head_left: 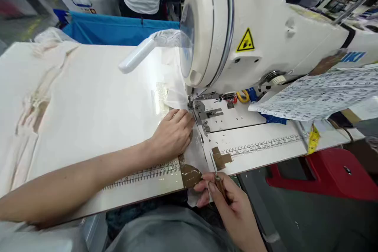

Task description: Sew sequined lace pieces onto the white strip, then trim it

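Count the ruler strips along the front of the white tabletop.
2: the left strip, beside the left forearm, which may hide part of it; the right strip, in front of the sewing machine.

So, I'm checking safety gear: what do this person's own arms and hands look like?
The left hand and right hand are bare, with no gloves, rings or watch visible. The left forearm and right forearm are also uncovered. Pale fabric shows at the lower left; whether it is a sleeve is unclear.
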Demonstrator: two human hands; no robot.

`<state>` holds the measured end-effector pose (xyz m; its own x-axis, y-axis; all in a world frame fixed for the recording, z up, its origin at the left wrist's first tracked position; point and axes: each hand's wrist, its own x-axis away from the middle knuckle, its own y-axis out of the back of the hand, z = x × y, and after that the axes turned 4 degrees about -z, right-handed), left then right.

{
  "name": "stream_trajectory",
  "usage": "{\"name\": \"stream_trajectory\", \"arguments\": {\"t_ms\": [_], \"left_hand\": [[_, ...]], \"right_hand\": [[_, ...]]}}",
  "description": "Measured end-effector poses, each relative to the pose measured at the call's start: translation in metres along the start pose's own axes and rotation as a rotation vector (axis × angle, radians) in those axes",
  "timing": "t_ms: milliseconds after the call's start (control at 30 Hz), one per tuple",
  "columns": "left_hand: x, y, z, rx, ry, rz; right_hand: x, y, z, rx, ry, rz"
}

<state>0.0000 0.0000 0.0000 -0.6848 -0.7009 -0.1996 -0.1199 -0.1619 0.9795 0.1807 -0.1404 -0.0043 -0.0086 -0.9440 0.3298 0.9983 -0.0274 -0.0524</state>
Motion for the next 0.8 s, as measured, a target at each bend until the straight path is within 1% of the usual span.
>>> {"name": "stream_trajectory", "arguments": {"t_ms": [67, 167, 400, 500, 600, 667, 733, 800], "left_hand": [[0.0, 0.0, 0.0, -0.005, -0.008, -0.012], [0.0, 0.0, 0.0, -0.007, -0.015, -0.028], [0.0, -0.003, 0.001, -0.013, -0.002, -0.066], [-0.002, -0.005, 0.003, -0.022, 0.015, -0.074], [-0.004, -0.008, 0.006, 0.002, 0.042, -0.09], [-0.005, -0.011, 0.009, 0.032, 0.049, -0.104], [-0.007, -0.013, 0.013, 0.055, 0.04, -0.121], [-0.01, -0.015, 0.017, 0.052, 0.017, -0.132]], "right_hand": [[-0.006, 0.001, -0.003, 0.004, 0.04, 0.039], [-0.013, 0.002, -0.002, 0.036, 0.078, 0.065], [-0.024, -0.001, 0.019, 0.174, 0.089, 0.049], [-0.028, -0.003, 0.022, 0.221, 0.121, 0.053], [-0.029, -0.002, 0.021, 0.245, 0.182, 0.067], [-0.027, -0.001, 0.023, 0.239, 0.235, 0.101], [-0.025, 0.001, 0.028, 0.236, 0.316, 0.155], [-0.022, 0.003, 0.039, 0.301, 0.437, 0.177]]}}
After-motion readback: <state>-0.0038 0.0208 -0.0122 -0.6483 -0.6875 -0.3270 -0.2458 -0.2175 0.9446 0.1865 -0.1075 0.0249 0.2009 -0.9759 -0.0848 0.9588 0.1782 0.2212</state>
